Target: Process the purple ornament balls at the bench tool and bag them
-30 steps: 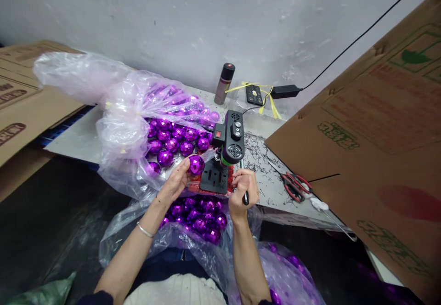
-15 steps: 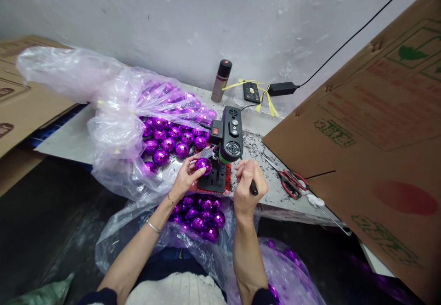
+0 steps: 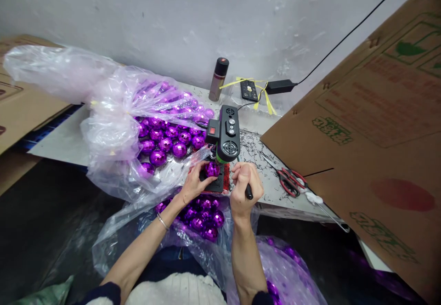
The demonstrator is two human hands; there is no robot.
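My left hand (image 3: 195, 182) pinches a shiny purple faceted ball (image 3: 212, 169) between thumb and fingers. The ball sits under the head of a small black drill press (image 3: 229, 132), over its slotted base plate (image 3: 217, 184). Whether the bit touches the ball is hidden. My right hand (image 3: 246, 186), just right of the machine, is wrapped round a lever handle whose black end (image 3: 248, 192) sticks out below the fist. More purple balls (image 3: 168, 144) lie on the table to the left, partly under clear plastic. Others (image 3: 203, 217) rest in a plastic bag at my lap.
Red-handled scissors (image 3: 292, 182) lie on the right among dark shavings. A large cardboard box (image 3: 372, 135) stands at the right. Behind the press are a spray can (image 3: 218, 79), a black power adapter (image 3: 280, 86) and yellow ties (image 3: 272, 107). Another carton (image 3: 31, 98) is at the left.
My left hand has moved right, bringing the purple ball from beside the press to under its head. My right hand keeps its grip on the lever handle.
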